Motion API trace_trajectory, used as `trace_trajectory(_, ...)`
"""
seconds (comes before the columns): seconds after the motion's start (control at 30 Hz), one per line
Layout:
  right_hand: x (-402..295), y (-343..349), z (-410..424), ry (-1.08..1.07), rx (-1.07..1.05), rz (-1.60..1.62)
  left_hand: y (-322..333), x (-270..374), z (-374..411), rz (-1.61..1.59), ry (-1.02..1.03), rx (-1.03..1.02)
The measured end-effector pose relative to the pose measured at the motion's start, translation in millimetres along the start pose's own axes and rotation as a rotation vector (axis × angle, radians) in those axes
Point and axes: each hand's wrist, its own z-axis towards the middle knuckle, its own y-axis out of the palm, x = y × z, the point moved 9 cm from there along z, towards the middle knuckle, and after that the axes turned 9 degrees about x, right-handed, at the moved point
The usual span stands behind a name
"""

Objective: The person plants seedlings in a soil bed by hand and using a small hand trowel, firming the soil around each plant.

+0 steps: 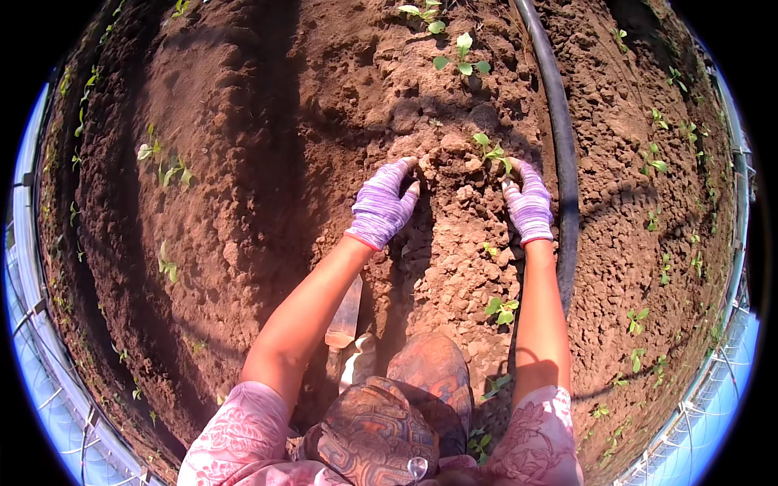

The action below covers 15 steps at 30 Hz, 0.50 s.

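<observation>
My left hand [389, 203], in a purple and white knitted glove, rests on loose brown soil [450, 243]. Its thumb and fingers are apart, with nothing seen between them. Opposite it, my right hand [528, 200] in a matching glove touches a small green seedling [493, 152] from its right side. Whether the fingertips pinch a leaf cannot be made out. Between the two hands lie crumbled clods. Below my left forearm lies a hand tool with a flat metal blade [347, 313], its handle partly hidden by the arm.
A black irrigation hose [560, 133] runs along the right of my right hand. More seedlings stand ahead [464, 58] and near my knees [502, 310]. My patterned trouser legs [380, 419] fill the bottom. Rows of plants continue at both sides, toward light-blue greenhouse-like walls [27, 231].
</observation>
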Motion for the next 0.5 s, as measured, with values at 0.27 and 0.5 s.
trace_trajectory(0.27, -9.8, -23.4, -15.3, 0.400, 0.121, 0.417, -23.2, -99.8, -47.3, 0.791, 0.101, -0.296)
trace_trajectory(0.5, -130.8, 38.0, -74.0, 0.134, -0.204, 0.637, -21.3, -77.8, -103.4, 0.584, -0.184, -0.574)
